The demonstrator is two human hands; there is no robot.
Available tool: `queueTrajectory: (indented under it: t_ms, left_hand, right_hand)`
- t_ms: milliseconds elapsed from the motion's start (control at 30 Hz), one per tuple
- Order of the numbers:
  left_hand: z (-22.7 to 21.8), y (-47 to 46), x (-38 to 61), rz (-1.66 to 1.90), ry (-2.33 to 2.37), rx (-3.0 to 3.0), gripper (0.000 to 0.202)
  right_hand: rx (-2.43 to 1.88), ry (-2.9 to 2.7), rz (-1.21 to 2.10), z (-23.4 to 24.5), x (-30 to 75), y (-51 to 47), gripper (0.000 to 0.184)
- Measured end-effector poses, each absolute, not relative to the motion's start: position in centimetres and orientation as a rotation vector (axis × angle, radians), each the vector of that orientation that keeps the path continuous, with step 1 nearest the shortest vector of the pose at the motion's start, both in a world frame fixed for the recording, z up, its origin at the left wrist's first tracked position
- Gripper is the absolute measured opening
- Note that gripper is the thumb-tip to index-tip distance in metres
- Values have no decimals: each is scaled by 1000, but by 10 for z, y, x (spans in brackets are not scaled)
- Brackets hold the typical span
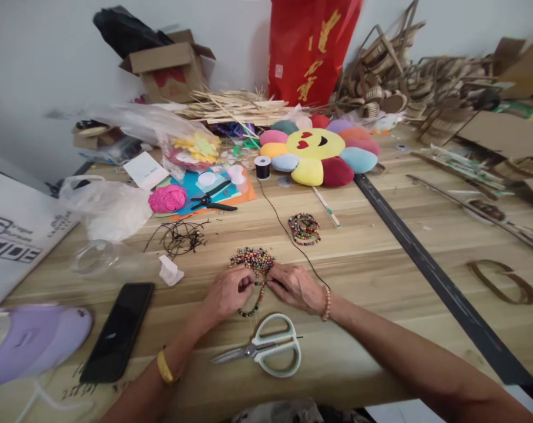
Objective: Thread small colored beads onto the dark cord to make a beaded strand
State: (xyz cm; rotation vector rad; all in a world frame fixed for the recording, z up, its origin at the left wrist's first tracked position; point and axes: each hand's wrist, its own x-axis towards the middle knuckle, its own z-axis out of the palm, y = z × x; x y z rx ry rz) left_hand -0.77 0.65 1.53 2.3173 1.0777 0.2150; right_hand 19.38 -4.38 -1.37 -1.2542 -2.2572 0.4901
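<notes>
Both hands meet over the table around a short string of coloured beads, which hangs in a loop between them. My left hand pinches one end of the string. From the other side, my right hand has its fingers closed at the string's other end; the fingertips are partly hidden. Just beyond the fingers lies a pile of loose multicoloured beads. Black cord runs from a spool down to the right wrist. White-handled scissors lie nearest me, below the beads.
Finished bead strands lie coiled behind my right hand. A black phone, cord scraps, pliers and pink yarn are on the left. A flower cushion sits at the back, and a dark strip crosses the right side.
</notes>
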Motion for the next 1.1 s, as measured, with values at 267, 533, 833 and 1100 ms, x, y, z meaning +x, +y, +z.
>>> queueTrajectory:
  t_ms: [267, 533, 833, 1100]
  left_hand:
    - [16, 7, -9, 234, 1037, 2308, 10]
    - [15, 6, -12, 228, 1018, 2322, 9]
    - [15, 7, -16, 215, 993, 2311, 6]
    - [20, 7, -20, 258, 957, 2221, 12]
  right_hand:
    - [-1219, -2218, 530, -14, 196, -42, 11]
    - [-1214, -2202, 552, -17, 196, -42, 10]
    - [-1219, -2199, 573, -15, 196, -42, 10]
    - [-1213, -2183, 570, -16, 195, -43, 10]
